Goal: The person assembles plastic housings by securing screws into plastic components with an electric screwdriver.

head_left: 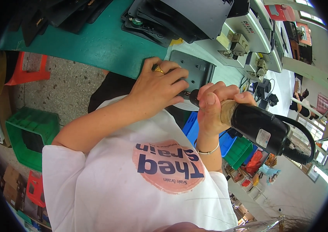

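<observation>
A black electric screwdriver (260, 125) lies in the grip of my right hand (220, 106), its fingers wrapped round the front part. Its metal bit points left, at the dark grey flat panel (195, 65) on the bench. My left hand (160, 83), with a ring on one finger, rests on the panel's near left part. Its fingers are bent, thumb and fingertips drawn together close to the bit; anything small between them is hidden. The panel has small holes and a raised rim along its right side.
Stacked dark housings (187, 17) stand on the green bench top (106, 46) beyond my hands. Grey-white machines (249, 29) line the right. A cord (303, 133) loops from the screwdriver's rear. Below left are a green crate (32, 135) and a red stool (36, 73).
</observation>
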`<move>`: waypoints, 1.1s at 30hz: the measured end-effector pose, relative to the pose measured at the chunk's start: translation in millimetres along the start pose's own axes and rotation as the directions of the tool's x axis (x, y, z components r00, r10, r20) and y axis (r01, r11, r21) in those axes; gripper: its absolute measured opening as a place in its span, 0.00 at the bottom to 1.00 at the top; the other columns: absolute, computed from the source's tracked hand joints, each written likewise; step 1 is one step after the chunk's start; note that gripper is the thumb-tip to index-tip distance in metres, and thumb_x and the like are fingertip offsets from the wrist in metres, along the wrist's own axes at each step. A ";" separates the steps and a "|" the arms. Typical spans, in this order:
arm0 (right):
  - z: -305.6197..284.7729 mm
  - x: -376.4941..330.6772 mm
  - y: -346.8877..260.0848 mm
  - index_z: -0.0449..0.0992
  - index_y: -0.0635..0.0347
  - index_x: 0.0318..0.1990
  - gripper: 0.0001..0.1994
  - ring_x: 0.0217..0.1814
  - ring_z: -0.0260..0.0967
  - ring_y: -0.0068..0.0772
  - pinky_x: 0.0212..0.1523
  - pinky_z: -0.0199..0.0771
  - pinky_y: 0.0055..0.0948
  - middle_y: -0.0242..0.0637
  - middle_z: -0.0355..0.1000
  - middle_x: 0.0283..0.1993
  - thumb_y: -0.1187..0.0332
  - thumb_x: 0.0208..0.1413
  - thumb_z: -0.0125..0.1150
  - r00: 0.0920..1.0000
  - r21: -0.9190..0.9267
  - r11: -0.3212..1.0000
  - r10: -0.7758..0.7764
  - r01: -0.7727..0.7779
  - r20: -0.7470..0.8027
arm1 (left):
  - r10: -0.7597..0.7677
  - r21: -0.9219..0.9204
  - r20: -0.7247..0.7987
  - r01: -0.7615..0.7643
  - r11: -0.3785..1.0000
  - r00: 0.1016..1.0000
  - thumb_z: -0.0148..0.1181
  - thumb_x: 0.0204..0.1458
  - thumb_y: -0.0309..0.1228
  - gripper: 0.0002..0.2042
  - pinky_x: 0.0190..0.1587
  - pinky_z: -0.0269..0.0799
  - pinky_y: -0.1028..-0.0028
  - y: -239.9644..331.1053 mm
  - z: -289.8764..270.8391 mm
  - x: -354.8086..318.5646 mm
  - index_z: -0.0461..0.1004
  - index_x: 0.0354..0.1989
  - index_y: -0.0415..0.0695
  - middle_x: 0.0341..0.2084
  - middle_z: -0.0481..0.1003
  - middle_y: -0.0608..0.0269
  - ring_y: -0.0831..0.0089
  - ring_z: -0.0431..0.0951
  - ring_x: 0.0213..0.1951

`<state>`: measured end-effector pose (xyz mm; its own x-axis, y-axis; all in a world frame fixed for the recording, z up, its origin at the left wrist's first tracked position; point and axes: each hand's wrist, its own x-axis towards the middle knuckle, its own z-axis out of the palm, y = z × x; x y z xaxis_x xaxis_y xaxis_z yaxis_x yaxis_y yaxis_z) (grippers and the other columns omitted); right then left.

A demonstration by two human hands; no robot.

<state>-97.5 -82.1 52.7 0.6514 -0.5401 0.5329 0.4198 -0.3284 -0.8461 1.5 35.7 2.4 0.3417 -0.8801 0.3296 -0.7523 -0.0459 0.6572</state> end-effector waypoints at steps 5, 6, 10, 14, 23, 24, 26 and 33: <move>-3.3 -2.0 0.7 0.53 0.56 0.49 0.27 0.21 0.66 0.28 0.28 0.75 0.30 0.37 0.68 0.27 0.84 0.49 0.64 0.999 0.010 1.000 0.018 -0.017 -0.029 | -0.005 -0.015 -0.003 0.005 1.000 1.000 0.70 0.38 0.40 0.18 0.54 0.54 0.58 0.2 0.4 -0.1 0.75 0.39 0.52 0.46 0.70 0.74 0.71 0.67 0.53; -3.7 -3.0 0.0 0.53 0.56 0.50 0.28 0.21 0.66 0.28 0.28 0.75 0.30 0.36 0.68 0.27 0.84 0.49 0.64 1.000 -0.034 0.999 -0.001 0.001 -0.007 | -0.006 -0.018 0.001 0.006 1.000 1.000 0.70 0.37 0.40 0.19 0.54 0.54 0.58 0.0 0.5 0.0 0.75 0.39 0.52 0.46 0.70 0.74 0.71 0.67 0.53; 6.3 -1.5 -10.1 0.52 0.56 0.53 0.30 0.22 0.66 0.28 0.28 0.74 0.31 0.35 0.68 0.27 0.83 0.48 0.65 0.994 -0.039 0.996 0.074 -0.077 -0.079 | 0.008 0.008 -0.010 -0.008 1.000 1.000 0.70 0.37 0.40 0.19 0.54 0.54 0.58 -1.4 2.3 -0.6 0.75 0.40 0.52 0.46 0.70 0.74 0.71 0.67 0.52; -7.3 -1.4 -3.1 0.52 0.54 0.51 0.29 0.23 0.67 0.29 0.30 0.74 0.31 0.36 0.68 0.28 0.83 0.48 0.65 0.999 0.096 0.995 0.041 -0.042 0.007 | -0.007 0.020 -0.004 0.007 1.000 1.000 0.70 0.37 0.40 0.19 0.54 0.55 0.58 -0.9 0.9 0.3 0.75 0.40 0.52 0.46 0.70 0.74 0.71 0.67 0.52; -9.4 -4.8 -2.6 0.56 0.52 0.49 0.25 0.20 0.63 0.28 0.24 0.71 0.31 0.34 0.66 0.25 0.84 0.50 0.63 0.995 -0.141 0.989 -0.029 0.043 0.100 | 0.009 0.054 0.027 -0.011 0.999 1.000 0.75 0.31 0.38 0.29 0.57 0.56 0.59 4.9 -3.7 13.9 0.70 0.45 0.49 0.55 0.64 0.62 0.62 0.62 0.58; -10.0 -6.3 -1.1 0.56 0.52 0.49 0.25 0.20 0.63 0.28 0.24 0.71 0.31 0.34 0.66 0.25 0.84 0.50 0.63 0.995 -0.135 0.990 -0.039 0.051 0.091 | 0.009 0.056 0.026 -0.010 0.998 1.000 0.76 0.29 0.37 0.32 0.57 0.56 0.59 5.8 -3.6 16.3 0.69 0.47 0.49 0.57 0.62 0.59 0.59 0.61 0.60; -9.2 -8.3 0.8 0.60 0.60 0.45 0.24 0.25 0.69 0.24 0.36 0.70 0.25 0.36 0.72 0.24 0.86 0.44 0.66 0.996 0.008 1.000 0.013 -0.012 -0.085 | 0.009 0.080 0.048 -0.012 0.997 0.999 0.77 0.29 0.37 0.33 0.57 0.56 0.58 8.2 -4.6 20.2 0.69 0.48 0.48 0.58 0.61 0.57 0.57 0.59 0.62; -20.3 3.6 -4.4 0.50 0.53 0.65 0.38 0.22 0.62 0.27 0.27 0.70 0.30 0.32 0.64 0.25 0.82 0.50 0.65 0.986 -0.134 0.991 0.045 -0.023 0.163 | -0.010 0.111 0.114 -0.003 0.994 0.993 0.78 0.28 0.37 0.36 0.61 0.52 0.57 10.7 -4.9 22.7 0.69 0.51 0.48 0.61 0.58 0.52 0.54 0.54 0.65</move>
<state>-109.8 -98.3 58.0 0.7639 -0.4209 0.4891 0.3161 -0.4167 -0.8523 3.9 17.5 20.2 0.2830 -0.9277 0.2436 -0.8112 -0.0960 0.5768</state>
